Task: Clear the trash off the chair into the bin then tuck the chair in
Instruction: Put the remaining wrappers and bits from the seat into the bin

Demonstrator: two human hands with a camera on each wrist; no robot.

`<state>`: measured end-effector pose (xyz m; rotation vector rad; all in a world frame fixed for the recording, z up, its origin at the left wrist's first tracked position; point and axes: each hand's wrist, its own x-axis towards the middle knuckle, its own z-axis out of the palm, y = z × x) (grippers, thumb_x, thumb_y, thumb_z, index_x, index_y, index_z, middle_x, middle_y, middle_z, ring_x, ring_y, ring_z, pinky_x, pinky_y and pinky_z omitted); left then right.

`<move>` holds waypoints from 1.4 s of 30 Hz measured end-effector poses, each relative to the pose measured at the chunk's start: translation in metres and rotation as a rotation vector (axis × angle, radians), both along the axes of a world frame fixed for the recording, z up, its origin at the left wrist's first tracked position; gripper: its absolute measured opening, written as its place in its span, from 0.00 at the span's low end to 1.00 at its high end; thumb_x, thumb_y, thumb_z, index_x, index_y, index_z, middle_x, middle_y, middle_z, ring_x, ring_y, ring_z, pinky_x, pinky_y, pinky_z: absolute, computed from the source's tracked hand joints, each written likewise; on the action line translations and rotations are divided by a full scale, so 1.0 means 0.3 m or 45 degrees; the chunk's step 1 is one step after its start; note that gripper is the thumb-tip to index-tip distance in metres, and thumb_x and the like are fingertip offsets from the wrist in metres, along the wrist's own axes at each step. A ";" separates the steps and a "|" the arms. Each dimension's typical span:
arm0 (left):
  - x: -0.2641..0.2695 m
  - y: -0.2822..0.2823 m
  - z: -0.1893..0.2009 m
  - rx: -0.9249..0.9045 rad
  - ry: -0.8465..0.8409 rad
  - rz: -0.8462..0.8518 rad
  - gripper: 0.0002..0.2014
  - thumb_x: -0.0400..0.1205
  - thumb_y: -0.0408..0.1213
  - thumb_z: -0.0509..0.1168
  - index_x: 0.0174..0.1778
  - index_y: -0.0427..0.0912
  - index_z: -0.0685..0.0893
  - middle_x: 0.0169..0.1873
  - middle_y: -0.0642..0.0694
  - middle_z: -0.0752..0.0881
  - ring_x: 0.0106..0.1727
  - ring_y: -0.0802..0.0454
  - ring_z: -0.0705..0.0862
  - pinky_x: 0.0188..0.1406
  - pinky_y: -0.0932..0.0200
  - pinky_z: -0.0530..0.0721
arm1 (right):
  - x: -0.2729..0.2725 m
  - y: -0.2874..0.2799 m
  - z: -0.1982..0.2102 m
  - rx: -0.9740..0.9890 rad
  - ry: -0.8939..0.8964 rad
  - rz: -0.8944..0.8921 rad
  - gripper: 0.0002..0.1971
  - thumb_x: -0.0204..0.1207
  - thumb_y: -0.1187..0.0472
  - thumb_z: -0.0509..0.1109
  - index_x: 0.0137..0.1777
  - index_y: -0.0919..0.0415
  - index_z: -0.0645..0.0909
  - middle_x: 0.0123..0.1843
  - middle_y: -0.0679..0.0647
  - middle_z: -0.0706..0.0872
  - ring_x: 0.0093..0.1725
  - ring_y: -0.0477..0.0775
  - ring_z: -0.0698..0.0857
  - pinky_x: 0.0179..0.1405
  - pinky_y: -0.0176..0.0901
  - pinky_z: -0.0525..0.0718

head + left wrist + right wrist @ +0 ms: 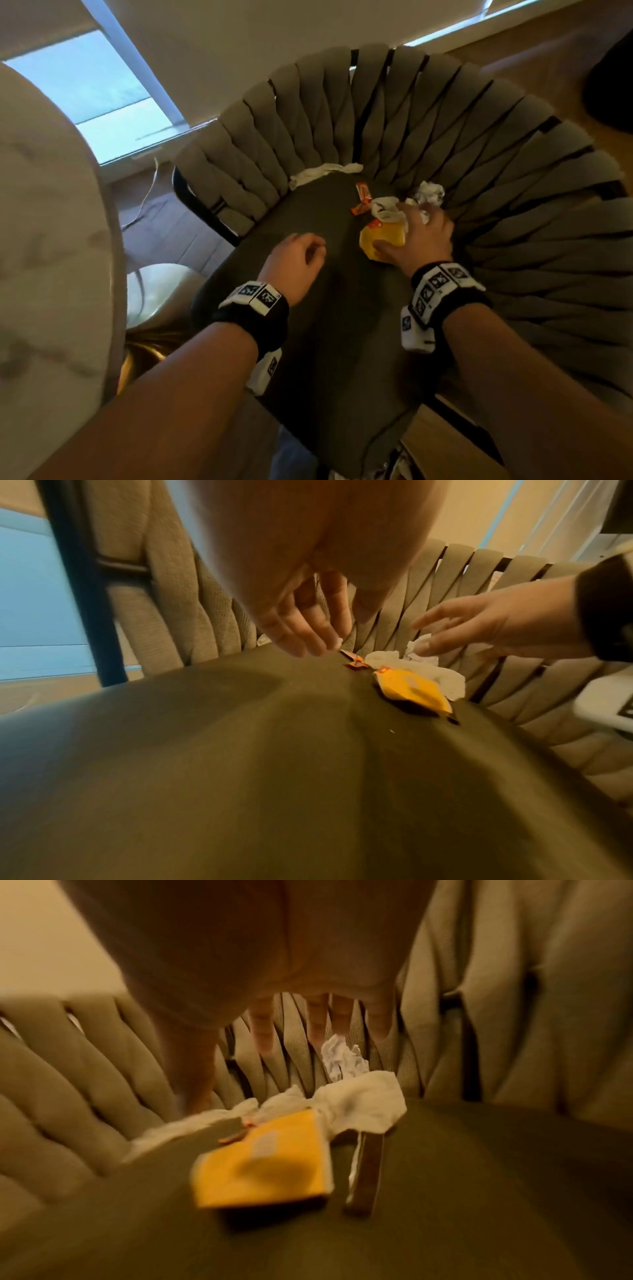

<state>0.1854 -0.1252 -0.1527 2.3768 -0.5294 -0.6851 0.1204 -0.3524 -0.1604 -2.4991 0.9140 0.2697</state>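
Observation:
The chair's dark seat (pixel 308 342) carries trash near its woven grey backrest (pixel 411 113). There is a yellow packet (pixel 382 241), a white napkin (pixel 385 209), orange wrappers (pixel 363 200), a crumpled paper ball (pixel 430 193) and a white tissue strip (pixel 325 173). My right hand (pixel 407 226) is spread over the packet and napkin with straight fingers and grips nothing. My left hand (pixel 313 250) hovers over the bare seat to the left, loosely curled and empty. In the right wrist view a brown stick (pixel 366 1169) lies beside the yellow packet (pixel 263 1158).
A pale marble table top (pixel 51 240) fills the left side, with its gold base (pixel 154 298) below, close to the chair's left edge. A thin cable (pixel 147 198) lies on the wooden floor by the window (pixel 102 96). The backrest curves round the seat's far and right sides.

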 end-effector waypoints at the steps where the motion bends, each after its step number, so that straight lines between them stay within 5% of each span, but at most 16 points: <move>1: 0.059 -0.019 -0.023 0.005 -0.049 -0.001 0.15 0.87 0.48 0.61 0.68 0.52 0.80 0.60 0.51 0.80 0.58 0.54 0.81 0.58 0.55 0.82 | 0.055 -0.035 -0.019 -0.073 0.051 0.032 0.48 0.58 0.33 0.78 0.79 0.35 0.60 0.84 0.60 0.52 0.82 0.69 0.52 0.77 0.68 0.58; 5: 0.271 -0.118 -0.096 0.035 -0.227 0.000 0.20 0.85 0.46 0.62 0.75 0.54 0.76 0.74 0.45 0.73 0.74 0.41 0.69 0.74 0.45 0.71 | 0.152 -0.080 -0.121 -0.116 0.340 0.162 0.58 0.45 0.23 0.76 0.77 0.27 0.53 0.86 0.49 0.36 0.83 0.69 0.37 0.76 0.77 0.54; 8: 0.407 -0.192 -0.138 0.178 -0.300 -0.044 0.24 0.85 0.46 0.62 0.79 0.57 0.72 0.78 0.45 0.69 0.76 0.36 0.67 0.75 0.41 0.71 | 0.160 -0.070 -0.143 -0.060 0.438 0.093 0.55 0.49 0.24 0.76 0.78 0.33 0.58 0.86 0.51 0.45 0.82 0.73 0.41 0.75 0.75 0.59; 12: 0.499 -0.234 -0.231 0.374 -0.247 -0.180 0.26 0.87 0.40 0.59 0.83 0.53 0.65 0.79 0.39 0.67 0.73 0.31 0.71 0.74 0.37 0.72 | 0.153 -0.058 -0.152 -0.118 0.565 0.238 0.48 0.61 0.22 0.65 0.78 0.47 0.64 0.82 0.56 0.62 0.82 0.64 0.56 0.80 0.70 0.46; 14: 0.510 -0.235 -0.271 0.492 -0.266 -0.250 0.26 0.88 0.38 0.57 0.84 0.47 0.63 0.78 0.36 0.66 0.74 0.28 0.68 0.74 0.36 0.70 | 0.140 -0.048 -0.149 -0.010 0.503 0.141 0.44 0.64 0.26 0.68 0.76 0.50 0.67 0.79 0.55 0.69 0.80 0.61 0.61 0.80 0.64 0.49; 19: 0.506 -0.219 -0.277 0.408 -0.381 -0.197 0.19 0.85 0.28 0.58 0.73 0.36 0.76 0.70 0.32 0.72 0.68 0.30 0.72 0.69 0.41 0.74 | 0.098 -0.009 -0.119 0.261 0.203 -0.081 0.34 0.65 0.42 0.80 0.68 0.55 0.76 0.70 0.56 0.78 0.74 0.62 0.68 0.77 0.57 0.63; 25: 0.342 -0.218 -0.186 0.098 -0.406 -0.307 0.15 0.83 0.45 0.57 0.49 0.38 0.83 0.52 0.38 0.79 0.54 0.39 0.78 0.49 0.49 0.75 | 0.047 0.068 -0.068 0.407 0.049 -0.056 0.23 0.65 0.47 0.81 0.59 0.53 0.83 0.60 0.52 0.85 0.62 0.53 0.81 0.59 0.38 0.72; 27: 0.312 -0.269 -0.176 0.111 -0.439 -0.322 0.19 0.84 0.50 0.54 0.52 0.39 0.83 0.54 0.40 0.78 0.56 0.41 0.77 0.49 0.49 0.76 | 0.017 0.092 -0.047 0.432 0.010 -0.109 0.24 0.64 0.47 0.82 0.58 0.52 0.83 0.58 0.51 0.85 0.60 0.53 0.82 0.55 0.37 0.73; 30: 0.297 -0.373 -0.181 0.167 -0.425 -0.359 0.24 0.83 0.56 0.61 0.67 0.41 0.79 0.72 0.41 0.71 0.71 0.39 0.69 0.65 0.44 0.75 | -0.039 0.107 -0.046 0.452 -0.010 -0.182 0.22 0.64 0.47 0.82 0.56 0.53 0.82 0.52 0.50 0.85 0.55 0.53 0.82 0.52 0.39 0.74; 33: 0.297 -0.435 -0.216 0.281 -0.318 -0.595 0.29 0.82 0.46 0.68 0.77 0.42 0.70 0.83 0.44 0.60 0.82 0.36 0.58 0.74 0.37 0.69 | -0.082 0.115 -0.051 0.492 -0.039 -0.242 0.23 0.65 0.47 0.81 0.59 0.50 0.81 0.52 0.48 0.85 0.55 0.51 0.83 0.55 0.41 0.78; 37: 0.307 -0.416 -0.230 0.427 -0.252 -0.770 0.27 0.83 0.28 0.64 0.79 0.39 0.69 0.82 0.39 0.64 0.80 0.35 0.64 0.78 0.43 0.67 | -0.105 0.124 -0.061 0.522 -0.067 -0.280 0.25 0.64 0.46 0.82 0.60 0.50 0.81 0.52 0.49 0.85 0.54 0.51 0.82 0.54 0.41 0.78; 42: 0.213 -0.322 -0.181 0.388 -0.122 -0.654 0.22 0.82 0.28 0.65 0.73 0.39 0.74 0.73 0.38 0.73 0.73 0.37 0.73 0.71 0.46 0.73 | -0.147 0.140 -0.033 0.560 -0.124 -0.307 0.23 0.64 0.46 0.82 0.58 0.48 0.81 0.44 0.39 0.78 0.50 0.47 0.79 0.49 0.37 0.74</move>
